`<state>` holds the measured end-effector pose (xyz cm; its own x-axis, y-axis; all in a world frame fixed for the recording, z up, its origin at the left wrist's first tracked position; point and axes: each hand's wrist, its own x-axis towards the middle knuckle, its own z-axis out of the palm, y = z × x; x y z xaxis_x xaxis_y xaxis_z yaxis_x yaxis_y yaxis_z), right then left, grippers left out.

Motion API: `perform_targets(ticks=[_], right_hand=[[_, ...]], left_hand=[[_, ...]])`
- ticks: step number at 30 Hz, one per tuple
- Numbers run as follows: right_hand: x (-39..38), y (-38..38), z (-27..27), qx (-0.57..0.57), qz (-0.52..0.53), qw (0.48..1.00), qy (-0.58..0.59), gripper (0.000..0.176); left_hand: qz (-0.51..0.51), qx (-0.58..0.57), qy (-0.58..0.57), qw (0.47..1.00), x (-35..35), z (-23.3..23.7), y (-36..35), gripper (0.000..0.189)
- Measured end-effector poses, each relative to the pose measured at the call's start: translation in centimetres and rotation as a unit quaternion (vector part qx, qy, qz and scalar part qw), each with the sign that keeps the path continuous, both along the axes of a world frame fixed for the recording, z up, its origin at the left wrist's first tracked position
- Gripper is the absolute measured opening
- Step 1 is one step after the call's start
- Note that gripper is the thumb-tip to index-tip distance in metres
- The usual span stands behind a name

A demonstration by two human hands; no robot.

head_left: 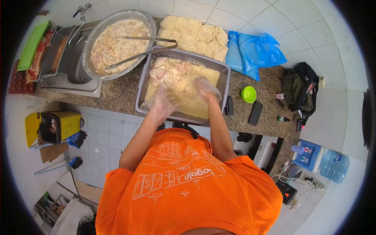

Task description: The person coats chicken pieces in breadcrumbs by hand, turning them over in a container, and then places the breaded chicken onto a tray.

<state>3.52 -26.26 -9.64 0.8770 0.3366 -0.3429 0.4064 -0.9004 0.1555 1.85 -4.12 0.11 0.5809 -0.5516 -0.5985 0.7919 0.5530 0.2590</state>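
A grey rectangular tub (225,80) holds a bed of yellowish crumbs (188,102) with a pile of pale, wet-looking raw meat pieces (167,72) at its far left. Both of my hands wear clear plastic gloves. At the near left of the tub, my left hand (160,103) reaches in just below the meat, its thumb apart from the fingers and nothing visibly held. My right hand (204,87) lies on the crumbs at the right side, fingers stretched out, with no piece visible in it.
Behind and left stands a large round basin (150,23) of coated meat, metal tongs (135,58) across its rim. A crumb-covered tray (194,35), blue plastic bags (256,53), a green bowl (248,94) and a phone (255,113) share the counter. A sink (80,64) is at left.
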Motion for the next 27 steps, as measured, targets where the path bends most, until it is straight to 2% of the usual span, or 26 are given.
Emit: perform_targets(ticks=[1,2,4,7,8,10,11,13,14,15,16,17,18,19,22,24,27], right_hand=[[-0.2,-0.4,2.5,-0.137,0.052,0.987,-0.063,0.014],[-0.1,-1.2,2.5,-0.135,0.053,0.987,-0.063,0.014],[1.9,-3.5,1.6,-0.045,-0.014,0.998,0.051,0.015],[3.2,-5.9,-0.4,0.089,-0.110,0.963,0.228,0.018],[2.2,-6.5,-1.1,0.089,-0.113,0.963,0.229,0.018],[1.2,-7.5,-1.3,0.241,-0.281,0.923,0.103,0.021],[1.6,-7.7,-1.6,0.313,-0.346,0.883,0.038,0.023],[-0.8,-7.2,-4.1,0.444,-0.479,0.754,-0.071,0.027],[-1.0,-7.4,-6.9,0.444,-0.480,0.754,-0.070,0.027],[-0.7,-8.0,-10.4,0.246,-0.345,0.905,-0.033,0.027],[-0.6,-7.3,-10.3,0.028,-0.182,0.983,0.008,0.027],[-1.1,-7.1,-10.0,0.027,-0.184,0.983,0.011,0.027],[-1.1,-5.2,-5.1,0.176,-0.362,0.914,0.040,0.031],[-1.1,-3.8,-0.7,0.316,-0.518,0.792,0.066,0.036],[-2.2,-2.0,5.6,0.335,-0.495,0.800,0.052,0.042],[-2.9,-1.2,8.0,0.353,-0.471,0.808,0.039,0.051],[-4.4,-1.4,6.4,0.394,-0.437,0.808,0.018,0.060]], left_hand=[[0.004,0.001,0.000,1.000,-0.3,-1.2,0.5,0.074],[0.008,0.043,0.030,0.999,-0.6,-2.1,0.9,0.073],[0.013,0.085,0.054,0.995,-0.5,-1.9,1.0,0.072],[0.028,0.113,0.065,0.991,-0.8,-0.4,1.1,0.072],[0.040,0.109,0.080,0.990,-0.7,-0.2,1.0,0.072],[0.054,0.099,0.085,0.990,0.1,0.0,0.7,0.072],[0.042,0.095,0.087,0.991,0.4,-0.2,0.9,0.072],[0.027,0.098,0.107,0.989,-0.9,-0.6,1.6,0.072],[0.040,0.087,0.106,0.990,-0.9,-0.5,1.4,0.073],[0.054,0.074,0.104,0.990,-0.6,-0.5,1.1,0.073],[0.053,0.073,0.104,0.990,-0.6,-0.5,1.1,0.073],[0.047,0.078,0.097,0.991,-0.8,-0.6,1.1,0.074],[0.043,0.082,0.087,0.992,-0.7,-0.7,1.1,0.075],[0.044,0.081,0.085,0.992,-0.4,-1.0,1.2,0.075],[0.036,0.069,0.094,0.992,-0.5,-2.1,1.4,0.076],[0.019,0.077,0.085,0.993,-0.6,-1.6,1.5,0.078],[0.036,0.081,0.114,0.990,-0.5,-0.9,1.3,0.076]])
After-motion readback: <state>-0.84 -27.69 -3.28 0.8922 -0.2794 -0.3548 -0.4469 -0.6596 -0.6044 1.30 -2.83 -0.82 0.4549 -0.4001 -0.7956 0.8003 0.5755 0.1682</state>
